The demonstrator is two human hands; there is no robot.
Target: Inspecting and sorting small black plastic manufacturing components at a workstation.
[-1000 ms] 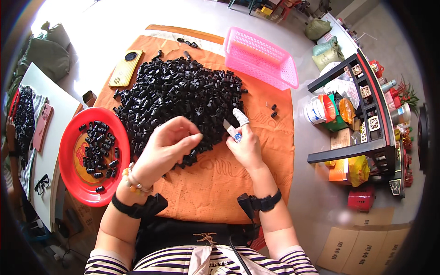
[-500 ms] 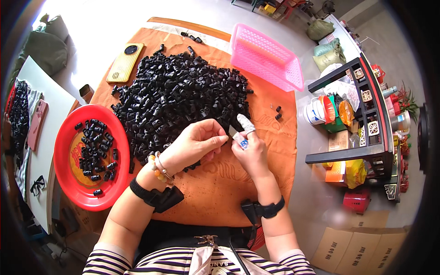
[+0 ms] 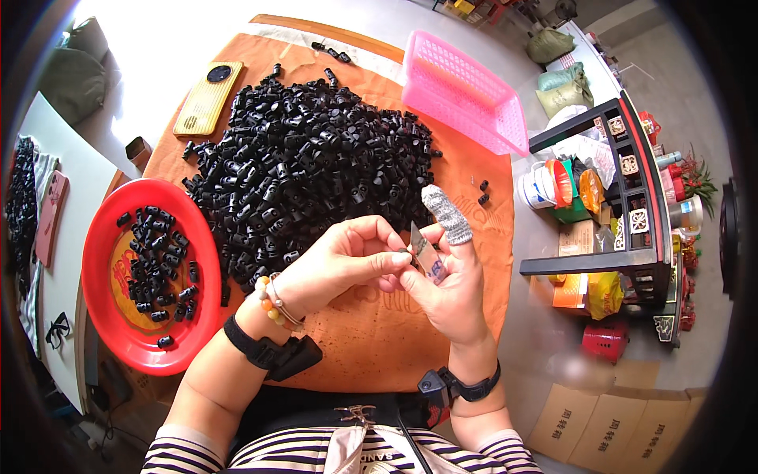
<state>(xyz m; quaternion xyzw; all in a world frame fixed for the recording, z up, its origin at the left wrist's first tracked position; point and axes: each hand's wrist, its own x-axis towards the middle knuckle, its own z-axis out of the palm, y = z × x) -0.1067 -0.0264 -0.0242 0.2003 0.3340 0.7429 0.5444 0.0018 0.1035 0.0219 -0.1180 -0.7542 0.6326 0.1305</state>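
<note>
My left hand (image 3: 355, 257) is closed in a pinch near the front of the heap, with a bit of a small black plastic part (image 3: 405, 251) showing at its fingertips. My right hand (image 3: 456, 300) grips a small pointed knife blade (image 3: 427, 257) with a pale wrapped handle, its tip upward beside the left fingertips. A grey knitted finger cover (image 3: 448, 216) sleeves the raised right index finger. Just beyond both hands lies a big heap of small black cylindrical parts (image 3: 308, 166). More of these parts lie in a red oval tray (image 3: 99, 316) at the left.
An orange cloth (image 3: 355, 355) covers the table. A yellow phone (image 3: 208, 99) lies at the far left, a pink mesh basket (image 3: 466, 95) at the far right. Several loose parts lie about the heap. Right of the table stands a dark wooden frame (image 3: 592, 266) with buckets and bags.
My right hand has turned and lifted its index finger, bringing the blade more upright. Both hands have come closer together, and the left has shifted slightly right and nearer to me.
</note>
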